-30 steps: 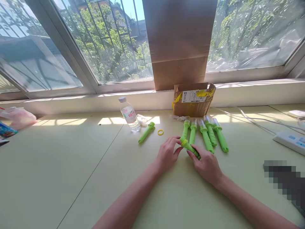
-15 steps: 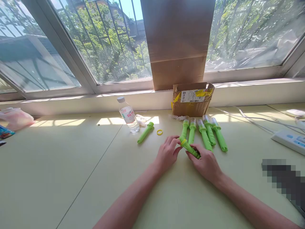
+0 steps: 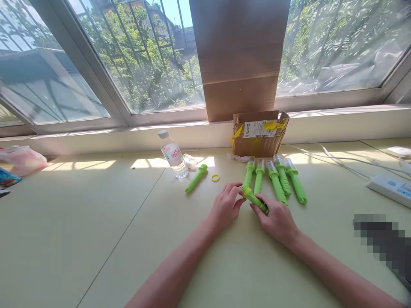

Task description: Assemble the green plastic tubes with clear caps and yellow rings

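Between my two hands, a green ribbed handle (image 3: 256, 200) with a yellow ring (image 3: 246, 192) round its upper part lies slanted just above the table. My right hand (image 3: 276, 216) is closed round its lower end. At the upper end, my left hand (image 3: 226, 202) has its fingers closed on the handle by the ring. Several similar green handles with clear caps (image 3: 297, 184) lie just beyond my hands, some partly overlapped by the held one. To the left rest an uncapped green handle (image 3: 196, 179) and a loose yellow ring (image 3: 215, 178).
A water bottle (image 3: 174, 156) stands at the back, beside crumpled clear plastic (image 3: 190, 161). An open cardboard box (image 3: 258, 143) sits against the sill. A power strip (image 3: 390, 188) with cables lies at right, a pinkish plastic bag (image 3: 24, 160) at far left.
My right hand and the lower end of the held handle have shifted very slightly left. Both hands keep their hold; the other things stay in place.
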Tool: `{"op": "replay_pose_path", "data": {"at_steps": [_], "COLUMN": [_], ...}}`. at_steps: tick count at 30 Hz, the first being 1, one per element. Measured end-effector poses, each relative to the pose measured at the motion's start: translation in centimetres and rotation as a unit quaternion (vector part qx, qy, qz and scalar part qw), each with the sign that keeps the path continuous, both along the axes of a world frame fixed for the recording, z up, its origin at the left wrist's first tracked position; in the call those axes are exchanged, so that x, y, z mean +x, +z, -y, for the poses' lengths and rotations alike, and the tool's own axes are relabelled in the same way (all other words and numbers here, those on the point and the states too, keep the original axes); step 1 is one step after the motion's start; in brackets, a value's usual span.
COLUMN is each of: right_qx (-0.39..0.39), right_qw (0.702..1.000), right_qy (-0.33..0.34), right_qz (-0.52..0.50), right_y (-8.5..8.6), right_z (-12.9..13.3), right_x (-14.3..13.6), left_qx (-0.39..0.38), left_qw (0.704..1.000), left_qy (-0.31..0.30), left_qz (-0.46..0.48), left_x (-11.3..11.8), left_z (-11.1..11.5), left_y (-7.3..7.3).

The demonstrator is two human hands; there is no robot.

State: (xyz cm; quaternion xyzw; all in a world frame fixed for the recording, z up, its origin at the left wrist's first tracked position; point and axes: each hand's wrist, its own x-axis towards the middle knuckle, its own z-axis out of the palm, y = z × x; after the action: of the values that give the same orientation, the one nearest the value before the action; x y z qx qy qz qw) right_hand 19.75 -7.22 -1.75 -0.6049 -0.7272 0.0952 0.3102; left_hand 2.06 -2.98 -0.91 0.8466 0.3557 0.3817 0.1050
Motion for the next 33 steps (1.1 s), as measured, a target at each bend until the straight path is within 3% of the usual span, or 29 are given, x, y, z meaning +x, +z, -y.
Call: {"op": "replay_pose_path", "data": {"at_steps": [7, 15, 25, 33], "right_qx": [0.024, 0.085, 0.026, 0.049], "right_qw": [0.999, 0.995, 0.999, 0.997], "right_qy": [-0.014, -0.040, -0.016, -0.042], "right_qz": [-0.022, 0.031, 0.038, 0.047], "right_y": [-0.48, -0.07, -0.01, -0.29], "right_z": [0.09, 0.66, 0.39, 0.27], "right_x": [-0.04, -0.33, -0.19, -0.16], "left_qx": [0.008, 0.012, 0.011, -0.001], "left_qw": [1.000, 1.000, 1.000, 0.999], "left_qy": [-0.003, 0.000, 0.002, 0.003], "left_qz": [0.011, 0.024, 0.025, 0.032], "left_x": [0.08, 0.24, 0.19, 0.20], "left_z": [0.08, 0.05, 0.03, 0.12], "left_y": [0.08, 0.11, 0.00, 0.10]}}
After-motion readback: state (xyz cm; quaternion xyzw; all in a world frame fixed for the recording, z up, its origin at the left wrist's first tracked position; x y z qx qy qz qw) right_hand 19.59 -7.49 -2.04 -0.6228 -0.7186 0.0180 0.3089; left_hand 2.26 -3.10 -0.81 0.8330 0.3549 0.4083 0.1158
